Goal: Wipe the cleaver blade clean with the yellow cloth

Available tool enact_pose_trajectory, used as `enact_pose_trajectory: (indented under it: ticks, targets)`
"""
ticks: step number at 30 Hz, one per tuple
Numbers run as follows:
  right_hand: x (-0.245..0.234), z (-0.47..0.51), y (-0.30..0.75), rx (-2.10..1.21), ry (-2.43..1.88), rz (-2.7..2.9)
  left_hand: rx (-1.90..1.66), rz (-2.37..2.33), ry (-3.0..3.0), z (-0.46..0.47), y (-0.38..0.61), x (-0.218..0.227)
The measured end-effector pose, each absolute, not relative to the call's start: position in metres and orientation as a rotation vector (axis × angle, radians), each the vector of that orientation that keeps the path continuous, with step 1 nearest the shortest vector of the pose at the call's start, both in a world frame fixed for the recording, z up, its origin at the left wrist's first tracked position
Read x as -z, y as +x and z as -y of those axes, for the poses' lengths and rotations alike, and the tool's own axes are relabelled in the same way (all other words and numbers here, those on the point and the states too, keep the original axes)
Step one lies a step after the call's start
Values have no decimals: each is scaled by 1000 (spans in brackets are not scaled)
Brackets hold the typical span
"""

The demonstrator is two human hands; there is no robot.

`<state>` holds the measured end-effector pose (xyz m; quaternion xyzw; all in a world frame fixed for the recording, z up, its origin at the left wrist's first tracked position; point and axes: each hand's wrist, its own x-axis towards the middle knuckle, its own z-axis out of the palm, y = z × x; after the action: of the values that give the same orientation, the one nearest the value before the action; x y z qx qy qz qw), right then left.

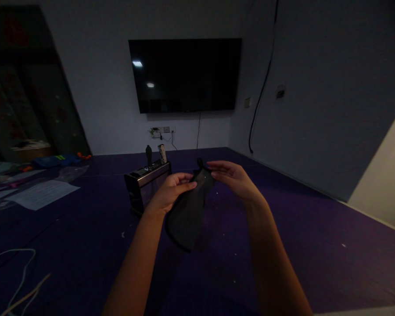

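Both my hands hold a dark, limp piece of cloth (187, 215), sock-like in shape, in front of me above the purple floor. My left hand (171, 191) grips its upper left edge with the fingers curled over it. My right hand (232, 177) pinches the top end, where a small loop sticks up. The lower part of the cloth hangs down between my forearms.
A dark low box (145, 184) stands on the floor just behind my hands, with two small upright items on it. A black TV (186, 74) hangs on the far wall. Papers (41, 193) and clutter lie at left. White cords (16, 281) lie near the bottom left.
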<state>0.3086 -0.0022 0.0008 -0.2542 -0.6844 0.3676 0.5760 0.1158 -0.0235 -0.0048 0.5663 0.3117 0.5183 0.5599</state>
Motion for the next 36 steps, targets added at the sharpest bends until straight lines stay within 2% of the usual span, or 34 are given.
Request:
enact_pose_trajectory:
  ticks: [6,10,13,20,24,28,30,36]
  targets:
    - [9,-6,307,-1255,-451,1853,-1204,-607,1244,32,110,-4]
    - [14,-10,312,-1390,-540,2104,-1204,-577,1248,35,111,-7]
    - [14,-6,316,-1464,-571,2091,-1233,-628,1252,33,109,-6]
    - [24,-12,315,-1580,-735,1727,-1334,-1039,1533,-8,98,21]
    - [64,-20,309,-1698,-810,1297,-1468,-1352,1616,-33,83,36]
    - [111,-10,314,-1916,-560,821,-1673,-1365,1564,-44,65,40]
    - [129,-8,321,-1873,-524,625,-1735,-1384,1521,-50,61,41]
    - [163,-31,340,-1436,-435,193,-1810,-1714,1608,-84,71,34]
